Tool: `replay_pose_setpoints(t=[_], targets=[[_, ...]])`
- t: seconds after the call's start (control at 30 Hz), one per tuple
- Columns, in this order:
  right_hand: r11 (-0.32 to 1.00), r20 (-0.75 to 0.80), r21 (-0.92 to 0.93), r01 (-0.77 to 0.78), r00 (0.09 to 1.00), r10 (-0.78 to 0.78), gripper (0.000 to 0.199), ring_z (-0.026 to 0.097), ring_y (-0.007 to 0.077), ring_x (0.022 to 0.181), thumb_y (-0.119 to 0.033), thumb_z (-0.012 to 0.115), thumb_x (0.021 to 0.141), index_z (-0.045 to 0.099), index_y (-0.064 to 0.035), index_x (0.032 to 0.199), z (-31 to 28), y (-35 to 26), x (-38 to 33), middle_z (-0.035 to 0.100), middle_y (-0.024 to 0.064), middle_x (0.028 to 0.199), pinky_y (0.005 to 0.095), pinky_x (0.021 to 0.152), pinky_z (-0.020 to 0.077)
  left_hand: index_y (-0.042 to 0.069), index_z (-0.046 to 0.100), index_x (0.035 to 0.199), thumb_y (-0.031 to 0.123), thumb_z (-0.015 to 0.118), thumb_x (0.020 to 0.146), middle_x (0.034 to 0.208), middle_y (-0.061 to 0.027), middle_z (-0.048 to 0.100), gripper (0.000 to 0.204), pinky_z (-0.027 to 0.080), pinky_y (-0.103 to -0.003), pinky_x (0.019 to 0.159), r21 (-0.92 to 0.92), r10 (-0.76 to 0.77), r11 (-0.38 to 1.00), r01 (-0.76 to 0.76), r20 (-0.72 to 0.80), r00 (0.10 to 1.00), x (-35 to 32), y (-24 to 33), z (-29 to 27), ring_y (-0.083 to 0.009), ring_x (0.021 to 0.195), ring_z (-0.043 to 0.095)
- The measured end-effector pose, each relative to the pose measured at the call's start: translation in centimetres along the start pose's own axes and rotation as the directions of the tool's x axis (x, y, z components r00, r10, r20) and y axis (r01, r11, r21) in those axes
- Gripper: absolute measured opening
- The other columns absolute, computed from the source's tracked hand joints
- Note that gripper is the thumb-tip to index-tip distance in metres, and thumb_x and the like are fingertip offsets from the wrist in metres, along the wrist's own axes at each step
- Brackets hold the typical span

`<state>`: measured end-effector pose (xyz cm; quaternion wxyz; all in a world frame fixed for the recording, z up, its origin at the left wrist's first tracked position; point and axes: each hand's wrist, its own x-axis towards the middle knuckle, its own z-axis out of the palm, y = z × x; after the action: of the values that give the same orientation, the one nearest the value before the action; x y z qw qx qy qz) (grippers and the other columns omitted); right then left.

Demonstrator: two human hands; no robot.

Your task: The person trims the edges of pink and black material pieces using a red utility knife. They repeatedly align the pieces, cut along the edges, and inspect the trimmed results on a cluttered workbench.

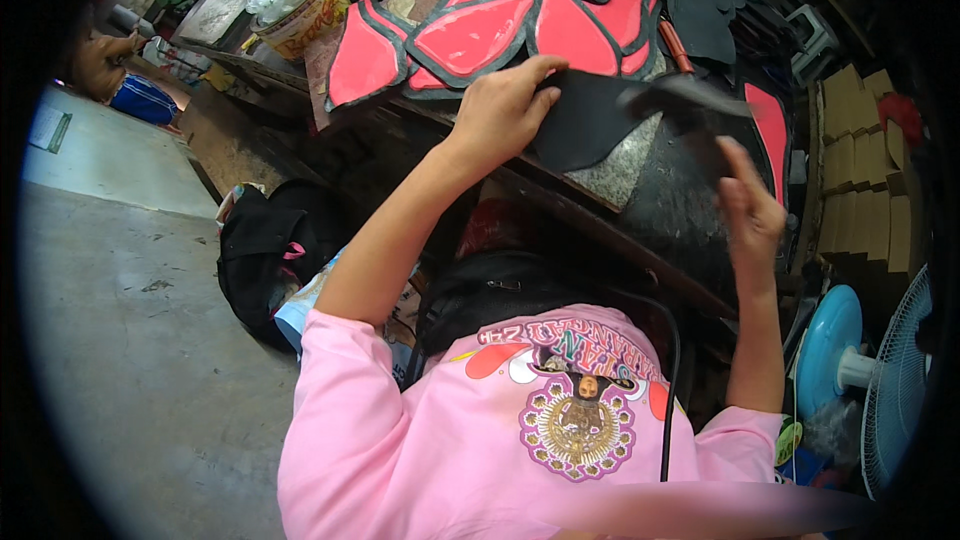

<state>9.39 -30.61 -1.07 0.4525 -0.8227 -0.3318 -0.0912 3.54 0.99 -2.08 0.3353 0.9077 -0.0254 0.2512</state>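
My left hand [500, 110] is closed on the edge of a black, flat, curved sheet piece [588, 120], with thumb and fingers pinched at its left end. The piece lies over the corner of a grey stone slab [632, 162]. My right hand [752, 202] is raised to the right of it, fingers curled on a dark hammer-like tool [690, 98]. Motion blurs that tool, so its exact shape is hard to make out; its head is above the right end of the black piece. Beyond my left hand lie several pink pieces [475, 32] with dark borders.
More black cut pieces [690, 15] lie at the back right. A tub [303, 18] with a plastic bag stands at the back left. Stacked brown boxes [862, 155] and a blue fan [832, 345] are on the right. A black bag [262, 265] sits left of the bench.
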Motion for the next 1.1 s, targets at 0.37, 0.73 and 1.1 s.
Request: replay_pose_setpoints(t=[0.37, 0.73, 1.1], targets=[[0.989, -0.052, 0.13, 0.07, 0.997, -0.064, 0.037, 0.062, 0.0081, 0.074, -0.019, 0.064, 0.098, 0.064, -0.0037, 0.132, -2.0, -2.3, -0.9, 0.072, 0.007, 0.117, 0.0257, 0.067, 0.0508, 0.012, 0.063, 0.117, 0.018, 0.066, 0.089, 0.089, -0.0127, 0.072, 0.029, 0.055, -0.042, 0.066, 0.226, 0.095, 0.972, -0.059, -0.153, 0.984, 0.0, -1.2, 2.7, -0.0337, 0.077, 0.069], [0.984, -0.036, 0.113, 0.135, 0.991, -0.132, 0.038, 0.063, 0.0112, 0.071, -0.017, 0.069, 0.093, 0.066, -0.0027, 0.128, -1.7, -2.8, -0.6, 0.073, 0.0125, 0.099, 0.0233, 0.065, 0.0488, 0.016, 0.064, 0.121, 0.026, 0.067, 0.091, 0.093, -0.0124, 0.071, 0.031, 0.054, -0.042, 0.069, 0.227, 0.076, 0.973, -0.044, -0.131, 0.989, 0.1, -1.6, 2.9, -0.033, 0.082, 0.069], [0.984, 0.143, -0.037, 0.172, 0.976, -0.165, 0.038, 0.064, 0.0148, 0.072, -0.015, 0.068, 0.094, 0.064, -0.0066, 0.131, -0.7, -3.3, 0.3, 0.071, 0.012, 0.1, 0.0238, 0.066, 0.0492, 0.014, 0.065, 0.114, 0.024, 0.067, 0.09, 0.084, -0.0118, 0.072, 0.026, 0.055, -0.042, 0.066, 0.228, 0.144, 0.968, -0.103, -0.172, 0.975, 0.2, -1.6, 2.9, -0.0322, 0.076, 0.07]])
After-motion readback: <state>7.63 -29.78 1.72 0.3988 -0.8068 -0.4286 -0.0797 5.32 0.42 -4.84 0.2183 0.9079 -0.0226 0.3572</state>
